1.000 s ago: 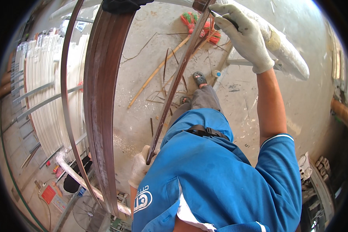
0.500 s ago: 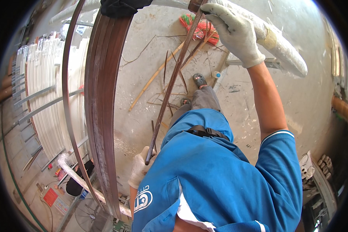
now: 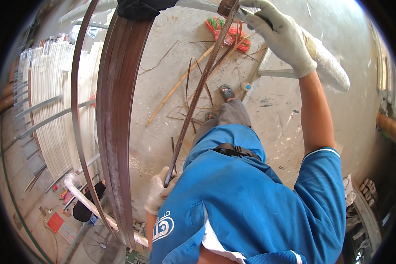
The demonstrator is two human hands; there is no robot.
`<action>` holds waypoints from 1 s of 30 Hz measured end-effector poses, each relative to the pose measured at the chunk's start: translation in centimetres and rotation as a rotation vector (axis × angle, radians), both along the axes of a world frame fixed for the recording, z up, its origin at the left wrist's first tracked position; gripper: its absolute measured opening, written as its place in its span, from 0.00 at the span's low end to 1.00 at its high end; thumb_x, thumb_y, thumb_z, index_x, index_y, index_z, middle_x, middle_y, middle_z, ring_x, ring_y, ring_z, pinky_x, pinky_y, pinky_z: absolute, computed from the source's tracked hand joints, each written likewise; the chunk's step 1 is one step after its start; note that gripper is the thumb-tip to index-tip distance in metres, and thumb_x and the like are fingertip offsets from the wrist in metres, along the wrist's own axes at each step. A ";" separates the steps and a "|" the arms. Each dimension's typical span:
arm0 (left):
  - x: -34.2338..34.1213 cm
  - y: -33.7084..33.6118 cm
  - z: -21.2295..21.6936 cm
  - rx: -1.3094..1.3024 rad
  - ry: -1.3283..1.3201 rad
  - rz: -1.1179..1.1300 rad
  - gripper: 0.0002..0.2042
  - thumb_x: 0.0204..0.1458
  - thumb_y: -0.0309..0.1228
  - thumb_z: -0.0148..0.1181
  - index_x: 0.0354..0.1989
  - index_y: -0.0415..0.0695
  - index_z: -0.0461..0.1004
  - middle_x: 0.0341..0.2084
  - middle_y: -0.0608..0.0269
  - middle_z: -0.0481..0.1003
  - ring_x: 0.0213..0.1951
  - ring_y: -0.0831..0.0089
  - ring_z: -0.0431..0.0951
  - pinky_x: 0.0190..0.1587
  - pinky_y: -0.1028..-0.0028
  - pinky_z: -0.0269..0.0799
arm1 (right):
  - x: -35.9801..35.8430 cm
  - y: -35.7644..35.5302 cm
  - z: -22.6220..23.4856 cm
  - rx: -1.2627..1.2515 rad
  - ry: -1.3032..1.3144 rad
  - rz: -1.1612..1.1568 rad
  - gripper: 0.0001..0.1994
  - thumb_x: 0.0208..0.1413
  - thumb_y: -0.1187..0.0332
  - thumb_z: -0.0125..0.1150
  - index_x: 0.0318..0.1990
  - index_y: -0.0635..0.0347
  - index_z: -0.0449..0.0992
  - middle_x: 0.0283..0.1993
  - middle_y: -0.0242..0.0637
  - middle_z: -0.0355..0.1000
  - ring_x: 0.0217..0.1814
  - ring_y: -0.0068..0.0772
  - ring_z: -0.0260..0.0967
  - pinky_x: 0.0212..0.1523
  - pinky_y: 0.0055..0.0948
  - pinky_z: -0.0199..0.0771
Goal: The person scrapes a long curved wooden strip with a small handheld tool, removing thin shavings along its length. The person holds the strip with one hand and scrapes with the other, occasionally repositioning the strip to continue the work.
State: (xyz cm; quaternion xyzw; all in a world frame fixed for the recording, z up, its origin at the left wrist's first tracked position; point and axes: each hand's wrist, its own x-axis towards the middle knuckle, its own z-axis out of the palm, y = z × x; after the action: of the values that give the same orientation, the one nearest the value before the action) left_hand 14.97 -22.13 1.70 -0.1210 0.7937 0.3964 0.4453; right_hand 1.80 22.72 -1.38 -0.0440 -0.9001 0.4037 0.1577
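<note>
My left hand (image 3: 157, 189), in a pale work glove, is closed around the lower end of a long, narrow dark-brown strip (image 3: 198, 92) beside my waist. The strip slants up and away to the right. Near its far end is my gloved right hand (image 3: 286, 39), fingers stretched toward the strip and thumb apart. A dark gap shows between thumb and fingers; whether the fingertips touch the strip is unclear. To the left runs a wide dark-brown ribbed profile (image 3: 114, 110), with a black cloth (image 3: 145, 8) over its far end. A thinner brown strip (image 3: 77, 105) stands alongside it.
A wrapped white roll (image 3: 330, 64) lies beyond my right hand. A red-green bristle broom (image 3: 229, 37) with a bamboo handle and brown offcuts litter the floor. White lengths (image 3: 48, 105) are stacked on a metal rack at left. A person in black (image 3: 86, 207) and a fan (image 3: 103, 246) are lower left.
My right hand has shifted right, and its thumb and fingers are further apart. The strip's far end has swung slightly right. My left hand stays at the lower end.
</note>
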 end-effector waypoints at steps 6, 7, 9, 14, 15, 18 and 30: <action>-0.1 0.0 -0.1 -0.022 0.036 -0.033 0.13 0.55 0.38 0.66 0.34 0.41 0.75 0.20 0.61 0.73 0.24 0.78 0.69 0.29 0.73 0.67 | 0.4 -0.7 -3.2 -0.401 -0.027 0.029 0.13 0.72 0.65 0.50 0.54 0.61 0.76 0.35 0.31 0.78 0.30 0.17 0.72 0.31 0.20 0.71; -0.1 0.1 0.0 -0.030 0.044 -0.040 0.12 0.55 0.38 0.66 0.34 0.41 0.75 0.20 0.60 0.73 0.24 0.78 0.69 0.29 0.73 0.67 | 0.4 -0.8 -3.6 -0.538 -0.108 -0.001 0.13 0.72 0.64 0.49 0.54 0.61 0.76 0.33 0.31 0.78 0.28 0.15 0.70 0.28 0.18 0.70; 0.0 0.3 0.1 -0.045 0.058 -0.052 0.12 0.55 0.38 0.66 0.34 0.41 0.75 0.20 0.59 0.73 0.24 0.77 0.69 0.29 0.72 0.68 | 0.4 -0.8 -4.0 -0.570 -0.083 -0.003 0.13 0.72 0.63 0.49 0.52 0.60 0.76 0.30 0.29 0.77 0.24 0.13 0.68 0.24 0.16 0.65; 0.1 0.7 0.3 -0.135 0.087 -0.117 0.12 0.54 0.37 0.65 0.34 0.40 0.75 0.22 0.56 0.75 0.25 0.73 0.72 0.31 0.70 0.69 | 0.6 -1.0 -3.2 -0.594 -0.154 -0.043 0.14 0.72 0.62 0.50 0.52 0.61 0.77 0.30 0.30 0.78 0.22 0.11 0.67 0.19 0.14 0.62; 0.1 0.7 0.3 -0.139 0.086 -0.109 0.12 0.54 0.37 0.65 0.35 0.40 0.75 0.22 0.55 0.76 0.26 0.71 0.74 0.31 0.69 0.69 | 0.7 -1.0 -3.0 -0.608 -0.170 -0.061 0.14 0.72 0.62 0.51 0.52 0.61 0.78 0.30 0.30 0.78 0.22 0.11 0.67 0.19 0.14 0.61; 0.2 0.7 0.2 -0.178 0.113 -0.148 0.12 0.54 0.36 0.65 0.36 0.40 0.75 0.23 0.51 0.77 0.27 0.64 0.77 0.33 0.67 0.71 | 0.8 -1.1 -2.6 -0.607 -0.197 -0.075 0.14 0.71 0.62 0.51 0.52 0.61 0.78 0.30 0.29 0.78 0.21 0.10 0.67 0.17 0.13 0.60; 0.2 0.0 -0.3 -0.152 0.135 -0.221 0.09 0.55 0.33 0.63 0.38 0.41 0.74 0.24 0.56 0.76 0.28 0.66 0.76 0.32 0.68 0.70 | 0.5 -1.1 -2.7 -0.568 -0.216 -0.017 0.14 0.72 0.60 0.51 0.49 0.58 0.79 0.27 0.28 0.76 0.19 0.09 0.65 0.15 0.12 0.59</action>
State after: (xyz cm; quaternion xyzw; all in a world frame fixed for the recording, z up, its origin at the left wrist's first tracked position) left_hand 15.16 -22.11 1.35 -0.0392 0.8581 0.2910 0.4213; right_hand 2.26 21.62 -4.07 -0.1368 -0.7622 0.6310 0.0456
